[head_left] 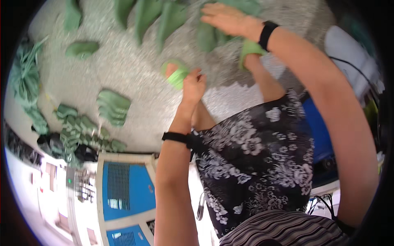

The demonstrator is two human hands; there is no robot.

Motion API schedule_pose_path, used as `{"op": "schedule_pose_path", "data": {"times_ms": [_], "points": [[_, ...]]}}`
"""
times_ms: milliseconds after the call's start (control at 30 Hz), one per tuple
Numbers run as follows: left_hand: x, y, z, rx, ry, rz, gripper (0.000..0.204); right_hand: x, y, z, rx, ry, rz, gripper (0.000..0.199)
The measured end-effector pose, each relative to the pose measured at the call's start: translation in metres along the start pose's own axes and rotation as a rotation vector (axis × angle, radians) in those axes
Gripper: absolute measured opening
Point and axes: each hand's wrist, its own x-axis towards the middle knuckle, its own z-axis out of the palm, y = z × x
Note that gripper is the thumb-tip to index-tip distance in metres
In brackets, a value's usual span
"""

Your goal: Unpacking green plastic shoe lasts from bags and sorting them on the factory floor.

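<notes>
The person sits low over a speckled grey floor, legs stretched forward, feet in light green slippers. That seat puts the green work within reach of both arms, which seems to be why the pieces lie fanned out ahead.

The left hand rests at the left foot's slipper, fingers curled loosely, its tips touching or just short of the slipper's rim; whether it actually grips the rim I cannot tell. The forearm runs straight up from the lower edge, a black band at the wrist.

The right hand reaches farther, beyond the right foot's slipper, palm down and fingers spread flat over a heap of long green leaves. It appears open, pressing or sorting rather than clasping, though motion blur hides the fingertips. A black band sits on that wrist too, the arm bent at the elbow.

Left of the leaves, more long leaves lie side by side. Well to the left of the left slipper sit folded green bundles, stacked neatly, likely finished and set aside, with a darker pile nearer the person.
</notes>
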Motion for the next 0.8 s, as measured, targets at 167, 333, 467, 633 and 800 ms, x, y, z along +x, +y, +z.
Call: {"op": "schedule_pose_path", "data": {"times_ms": [167,333,467,633,800], "points": [[-0.027,-0.052,-0.057,0.096,0.072,-0.2,0.028,0.021,0.027,0.017,-0.151,-0.334,0.039,0.021],[-0.074,-0.141,-0.112,0.104,0.234,-0.418,0.027,0.028,0.011,0.04,-0.195,-0.325,0.041,0.045],[-0.097,-0.216,-0.166,0.235,0.401,-0.449,0.03,0.038,-0.019,0.051,-0.208,-0.315,0.079,0.04],[-0.102,-0.266,-0.214,0.39,0.477,-0.53,0.042,0.063,-0.063,0.047,-0.079,-0.318,0.223,0.039],[-0.067,-0.292,-0.236,0.478,0.643,-0.496,0.067,0.102,-0.09,0.051,-0.092,-0.389,0.25,0.038]]}}
